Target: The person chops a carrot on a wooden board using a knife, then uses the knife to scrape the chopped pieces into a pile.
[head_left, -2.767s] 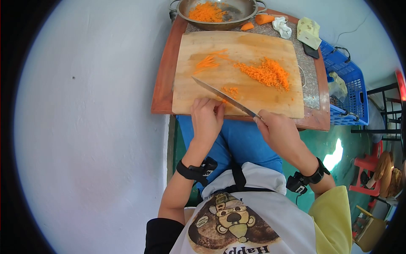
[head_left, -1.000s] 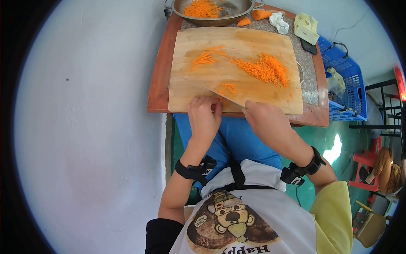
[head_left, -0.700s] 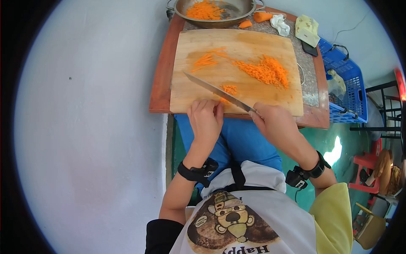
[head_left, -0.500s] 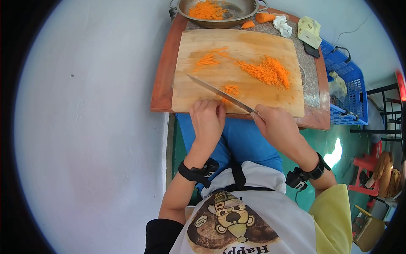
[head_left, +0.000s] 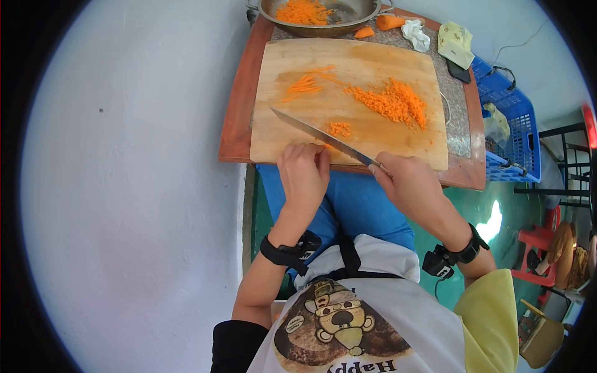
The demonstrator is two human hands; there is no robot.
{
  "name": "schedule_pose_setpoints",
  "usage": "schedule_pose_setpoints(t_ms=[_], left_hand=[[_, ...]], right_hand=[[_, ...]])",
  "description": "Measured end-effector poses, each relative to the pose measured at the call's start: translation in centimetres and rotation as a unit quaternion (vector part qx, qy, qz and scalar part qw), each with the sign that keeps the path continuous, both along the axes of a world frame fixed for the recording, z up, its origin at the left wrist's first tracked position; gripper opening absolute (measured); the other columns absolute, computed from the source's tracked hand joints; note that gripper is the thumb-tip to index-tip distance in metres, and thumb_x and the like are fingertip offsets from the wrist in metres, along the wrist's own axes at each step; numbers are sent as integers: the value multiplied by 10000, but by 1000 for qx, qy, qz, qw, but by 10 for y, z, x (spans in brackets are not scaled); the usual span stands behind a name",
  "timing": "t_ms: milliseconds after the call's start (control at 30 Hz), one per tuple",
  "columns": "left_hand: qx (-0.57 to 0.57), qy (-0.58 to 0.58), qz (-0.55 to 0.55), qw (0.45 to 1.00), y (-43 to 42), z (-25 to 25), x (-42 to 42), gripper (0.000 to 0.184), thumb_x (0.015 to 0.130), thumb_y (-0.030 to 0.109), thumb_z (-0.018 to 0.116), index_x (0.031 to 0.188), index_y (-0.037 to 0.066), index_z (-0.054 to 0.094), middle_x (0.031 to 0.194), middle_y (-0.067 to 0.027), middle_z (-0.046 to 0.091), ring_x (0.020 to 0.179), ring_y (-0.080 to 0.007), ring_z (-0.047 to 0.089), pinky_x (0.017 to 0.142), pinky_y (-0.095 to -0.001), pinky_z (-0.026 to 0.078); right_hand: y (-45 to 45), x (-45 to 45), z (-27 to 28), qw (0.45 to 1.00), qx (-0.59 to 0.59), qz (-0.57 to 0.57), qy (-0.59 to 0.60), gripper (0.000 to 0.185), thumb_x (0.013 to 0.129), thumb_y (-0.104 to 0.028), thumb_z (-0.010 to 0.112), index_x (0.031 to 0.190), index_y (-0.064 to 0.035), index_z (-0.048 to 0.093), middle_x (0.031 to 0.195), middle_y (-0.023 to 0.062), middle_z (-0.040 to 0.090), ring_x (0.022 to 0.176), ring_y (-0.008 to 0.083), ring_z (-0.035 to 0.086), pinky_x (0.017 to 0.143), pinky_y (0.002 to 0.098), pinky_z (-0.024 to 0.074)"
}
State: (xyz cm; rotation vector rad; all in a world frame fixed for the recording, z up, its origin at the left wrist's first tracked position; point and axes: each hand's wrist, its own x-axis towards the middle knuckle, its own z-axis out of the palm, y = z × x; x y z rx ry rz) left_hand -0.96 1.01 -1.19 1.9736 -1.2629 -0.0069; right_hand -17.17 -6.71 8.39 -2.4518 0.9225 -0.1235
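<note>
The fingers of the right hand are closed around the handle of a long steel-bladed knife. By the bunched fingers of the left hand, a mostly hidden piece of orange carrot is pinched beside the blade. Beyond both sets of fingers, finely chopped orange carrot bits and thin orange carrot strips are spread on a rectangular wooden board.

Pan — behind board; carrot pile — right of strips
</note>
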Motion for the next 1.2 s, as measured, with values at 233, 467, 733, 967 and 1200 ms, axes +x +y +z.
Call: schedule_pose_setpoints(t_ms=[233,467,733,967,1200], left_hand=[[-1,2,5,1000,0,1,-2,34,700,50,669,712,42,638,683,-91,602,728,-277,539,690,-380,385],[-19,-35,22,999,2,4,-3,92,721,94,701,680,51,630,604,-60,572,672,-252,526,652,-370,381],[-2,-32,16,999,3,4,-2,39,710,64,669,700,47,636,687,-82,611,733,-269,537,688,-369,369],[1,-27,12,1000,3,5,-3,43,713,73,664,702,41,637,688,-94,613,736,-270,543,703,-365,371],[2,-27,13,1000,3,5,-3,41,711,68,663,697,41,636,688,-92,614,733,-267,543,700,-365,372]], right_hand=[[1,0,-2,1000,-28,8,11,148,859,-155,532,794,-24,511,642,180,585,642,372,593,584,465,470],[8,6,-20,995,-97,30,-5,140,863,-135,515,784,-20,511,648,170,590,637,342,609,562,436,490],[7,5,-6,999,-52,1,5,157,872,-150,506,785,-19,502,658,177,588,636,373,593,570,466,469],[9,2,0,999,-35,6,-7,149,858,-141,536,782,-18,500,658,182,586,637,379,587,571,470,461],[8,3,0,999,-35,6,-6,149,857,-137,538,775,-17,507,659,182,589,639,377,589,572,467,463]])
